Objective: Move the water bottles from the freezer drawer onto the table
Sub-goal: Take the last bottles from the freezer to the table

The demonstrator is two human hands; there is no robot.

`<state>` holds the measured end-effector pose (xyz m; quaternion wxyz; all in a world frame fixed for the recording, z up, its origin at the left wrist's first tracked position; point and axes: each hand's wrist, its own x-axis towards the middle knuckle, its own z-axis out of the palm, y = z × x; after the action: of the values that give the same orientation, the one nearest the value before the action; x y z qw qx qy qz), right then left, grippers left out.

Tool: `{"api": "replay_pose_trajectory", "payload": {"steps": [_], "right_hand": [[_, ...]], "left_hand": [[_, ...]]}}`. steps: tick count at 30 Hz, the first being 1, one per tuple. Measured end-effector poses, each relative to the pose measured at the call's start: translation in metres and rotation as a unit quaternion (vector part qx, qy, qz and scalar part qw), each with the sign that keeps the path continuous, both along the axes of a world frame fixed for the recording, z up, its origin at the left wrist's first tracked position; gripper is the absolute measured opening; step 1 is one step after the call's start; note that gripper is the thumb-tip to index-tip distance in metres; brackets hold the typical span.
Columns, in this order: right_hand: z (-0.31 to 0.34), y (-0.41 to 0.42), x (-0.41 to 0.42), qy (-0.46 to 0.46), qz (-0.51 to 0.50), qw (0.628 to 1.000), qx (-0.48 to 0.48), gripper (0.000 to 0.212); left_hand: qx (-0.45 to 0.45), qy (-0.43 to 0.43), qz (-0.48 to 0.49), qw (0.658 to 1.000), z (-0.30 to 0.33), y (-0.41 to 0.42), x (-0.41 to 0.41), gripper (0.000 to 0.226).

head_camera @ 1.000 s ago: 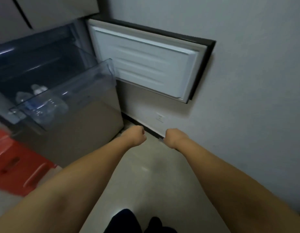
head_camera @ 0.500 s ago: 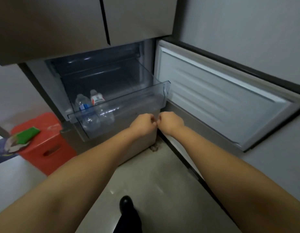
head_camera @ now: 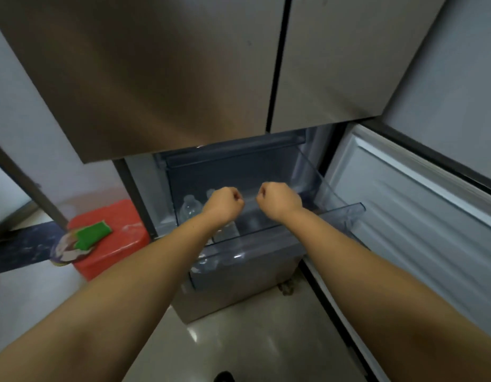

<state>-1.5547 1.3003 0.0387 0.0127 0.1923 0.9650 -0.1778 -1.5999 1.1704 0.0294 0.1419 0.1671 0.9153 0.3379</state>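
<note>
Head view, one frame. Freezer drawer [head_camera: 346, 213], clear plastic, stands pulled out at frame centre below the two closed upper doors [head_camera: 183, 78]; freezer door [head_camera: 420, 216] is swung open at right of frame.

Water bottles [head_camera: 190, 209]: two, clear, in the left part of the drawer. One shows neck and shoulder just left of the left wrist. The second shows only a cap end above the left hand and a lower body below the wrist; the rest is hidden by the arm. Long axes: appear to stand upright or lean slightly, caps toward top of frame; cannot settle which.

Left hand [head_camera: 223, 204]: fist, fingers curled in, nothing held. It sits directly over the bottles in the picture, partly covering them. Whether it touches them: cannot tell.

Right hand [head_camera: 278, 199]: fist as well, empty, over the bare middle of the drawer, right of the bottles and apart from them.

Judgement: bottles lie below and slightly left of the left hand, so the left is the nearer; it must uncurl and drop to grip. No bottle out yet. No table surely identified in frame.

Writing: labels too blurred; no brand readable.

Lower left of frame: red box [head_camera: 115, 244] with a green sponge [head_camera: 91, 234] on top.
</note>
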Motion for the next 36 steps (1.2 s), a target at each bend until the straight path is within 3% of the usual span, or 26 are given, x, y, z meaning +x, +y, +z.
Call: {"api": "replay_pose_trajectory", "payload": {"steps": [6, 10, 15, 18, 20, 21, 28, 31, 34, 36], "right_hand": [[-0.032, -0.038, -0.053, -0.209, 0.100, 0.970, -0.077, 0.048], [-0.052, -0.063, -0.077, -0.214, 0.133, 0.956, -0.150, 0.044], [-0.071, -0.058, -0.095, -0.246, 0.119, 0.958, -0.087, 0.053], [-0.088, -0.052, -0.098, -0.258, 0.127, 0.946, -0.149, 0.036], [-0.098, -0.048, -0.099, -0.290, 0.090, 0.929, -0.214, 0.018], [-0.101, -0.045, -0.099, -0.294, 0.066, 0.924, -0.236, 0.019], [-0.098, -0.022, -0.100, -0.292, 0.012, 0.894, -0.341, 0.058], [-0.099, -0.010, -0.108, -0.272, 0.011, 0.912, -0.306, 0.073], [-0.112, -0.005, -0.113, -0.234, 0.022, 0.946, -0.225, 0.082], [-0.123, -0.002, -0.107, -0.223, -0.012, 0.949, -0.223, 0.099]], "left_hand": [[-0.100, -0.099, 0.126, 0.982, -0.034, -0.033, -0.032, 0.040], [-0.019, -0.187, 0.183, 0.965, -0.047, -0.044, -0.043, 0.034], [-0.011, -0.271, 0.228, 0.935, -0.066, -0.034, -0.053, 0.038], [-0.036, -0.288, 0.247, 0.924, -0.074, -0.027, -0.061, 0.039], [-0.023, -0.295, 0.254, 0.921, -0.080, -0.026, -0.064, 0.042], [-0.013, -0.300, 0.271, 0.914, -0.083, -0.026, -0.065, 0.046], [-0.035, -0.273, 0.335, 0.901, -0.108, -0.019, -0.060, 0.096], [-0.063, -0.282, 0.329, 0.899, -0.113, -0.012, -0.059, 0.111], [-0.086, -0.272, 0.321, 0.903, -0.114, -0.009, -0.059, 0.109], [-0.064, -0.290, 0.324, 0.898, -0.113, -0.012, -0.061, 0.110]]}}
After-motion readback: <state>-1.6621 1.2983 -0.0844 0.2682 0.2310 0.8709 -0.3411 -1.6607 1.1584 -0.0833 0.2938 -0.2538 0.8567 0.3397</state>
